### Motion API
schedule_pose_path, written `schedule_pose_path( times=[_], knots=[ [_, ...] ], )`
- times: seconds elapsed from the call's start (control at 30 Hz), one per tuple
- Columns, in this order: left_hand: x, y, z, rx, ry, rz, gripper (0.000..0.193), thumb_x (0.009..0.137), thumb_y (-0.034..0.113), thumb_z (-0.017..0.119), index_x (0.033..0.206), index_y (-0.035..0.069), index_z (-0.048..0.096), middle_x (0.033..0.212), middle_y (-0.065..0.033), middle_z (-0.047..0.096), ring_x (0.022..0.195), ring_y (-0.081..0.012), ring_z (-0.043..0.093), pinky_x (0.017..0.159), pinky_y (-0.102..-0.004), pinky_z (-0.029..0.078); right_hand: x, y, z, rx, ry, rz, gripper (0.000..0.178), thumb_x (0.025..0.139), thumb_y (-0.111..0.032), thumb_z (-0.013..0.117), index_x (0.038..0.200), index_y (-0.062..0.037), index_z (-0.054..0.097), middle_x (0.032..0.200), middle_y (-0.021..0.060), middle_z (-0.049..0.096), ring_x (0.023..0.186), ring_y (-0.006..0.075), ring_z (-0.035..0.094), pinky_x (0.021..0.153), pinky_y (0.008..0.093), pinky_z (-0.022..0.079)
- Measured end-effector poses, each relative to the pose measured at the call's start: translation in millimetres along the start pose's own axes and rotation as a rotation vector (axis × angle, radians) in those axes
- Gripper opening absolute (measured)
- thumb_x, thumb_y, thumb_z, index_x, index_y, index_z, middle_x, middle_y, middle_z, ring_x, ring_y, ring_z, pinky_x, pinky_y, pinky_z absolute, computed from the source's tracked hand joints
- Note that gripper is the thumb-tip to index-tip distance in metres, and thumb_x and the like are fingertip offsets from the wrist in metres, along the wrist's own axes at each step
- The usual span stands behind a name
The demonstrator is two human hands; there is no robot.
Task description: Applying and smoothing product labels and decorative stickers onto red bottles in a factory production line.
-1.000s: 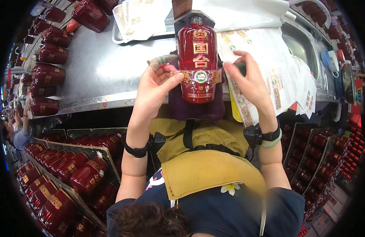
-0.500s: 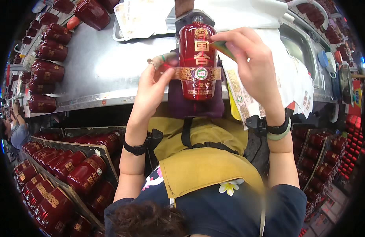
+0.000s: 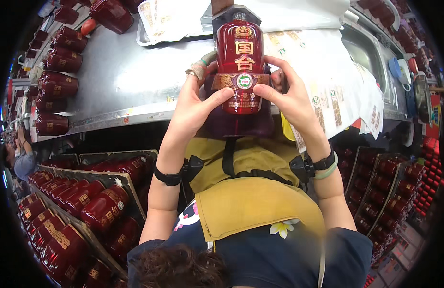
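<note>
Lowered from the upper right of the red bottle [image 3: 240, 62], the right hand [image 3: 290, 96] now joins the left hand [image 3: 198, 98] in clasping both sides, seemingly pressing the label band [image 3: 243, 80] flat.

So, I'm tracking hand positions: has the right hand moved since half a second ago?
Yes: the right hand has moved leftward and lower in view, farther from the metal sink.

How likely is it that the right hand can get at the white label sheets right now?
Probably yes: the right hand is on the red bottle, but the white label sheets lie just to its right, with nothing visible between.
</note>
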State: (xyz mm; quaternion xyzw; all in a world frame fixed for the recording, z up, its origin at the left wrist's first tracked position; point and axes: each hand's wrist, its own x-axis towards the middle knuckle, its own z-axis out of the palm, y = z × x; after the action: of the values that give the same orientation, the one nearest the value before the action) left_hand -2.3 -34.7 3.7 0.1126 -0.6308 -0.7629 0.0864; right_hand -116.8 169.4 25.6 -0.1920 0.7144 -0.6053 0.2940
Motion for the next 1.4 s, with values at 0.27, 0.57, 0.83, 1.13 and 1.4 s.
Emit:
schedule_pose_path(
  times=[0.27,0.57,0.83,1.13,1.4],
  knots=[
    [2,-2,-2,0.011,-0.018,0.000,0.083,0.089,0.013,0.082,0.158,0.000,0.037,0.154,-0.0204,0.047,0.144,-0.0276,0.045,0.121,-0.0419,0.036,3,-8,-7,0.046,0.100,-0.057,0.057,0.095,-0.009,0.074,0.146,-0.0004,0.050,0.105,0.0075,0.069,0.096,0.0128,0.064,0.087,0.0290,0.052],
    [5,-5,-20,0.163,0.043,-0.012,0.051,0.098,0.014,0.073,0.144,-0.002,0.057,0.132,-0.0122,0.066,0.118,-0.0174,0.061,0.103,-0.0341,0.048,-12,-50,2,-0.874,-0.059,-1.077,0.026,0.091,0.007,0.061,0.114,-0.0022,0.073,0.104,0.0133,0.068,0.094,0.0291,0.068,0.086,0.0358,0.054],
    [5,-2,-32,0.080,0.018,-0.113,0.020,0.104,0.012,0.065,0.120,0.000,0.063,0.111,-0.0012,0.067,0.106,-0.0089,0.064,0.092,-0.0274,0.054,-7,-33,14,-0.351,0.164,-0.062,0.069,0.086,-0.026,0.086,0.141,0.0021,0.054,0.096,0.0051,0.063,0.085,0.0117,0.062,0.076,0.0283,0.052],
    [2,12,-24,-0.307,0.087,-0.168,0.031,0.103,0.011,0.067,0.130,-0.003,0.060,0.105,-0.0076,0.069,0.097,-0.0132,0.068,0.092,-0.0322,0.057,4,-21,36,-0.093,0.185,0.019,0.086,0.086,-0.024,0.087,0.149,0.0100,0.039,0.115,0.0173,0.068,0.100,0.0179,0.069,0.085,0.0309,0.057],
    [2,12,-26,-0.204,0.082,-0.145,0.041,0.095,-0.001,0.073,0.133,-0.004,0.057,0.102,-0.0080,0.069,0.098,-0.0151,0.069,0.090,-0.0293,0.058,2,-25,37,-0.101,0.185,0.035,0.084,0.087,-0.023,0.086,0.148,0.0093,0.039,0.120,0.0187,0.067,0.105,0.0192,0.067,0.089,0.0316,0.057]
  ],
)
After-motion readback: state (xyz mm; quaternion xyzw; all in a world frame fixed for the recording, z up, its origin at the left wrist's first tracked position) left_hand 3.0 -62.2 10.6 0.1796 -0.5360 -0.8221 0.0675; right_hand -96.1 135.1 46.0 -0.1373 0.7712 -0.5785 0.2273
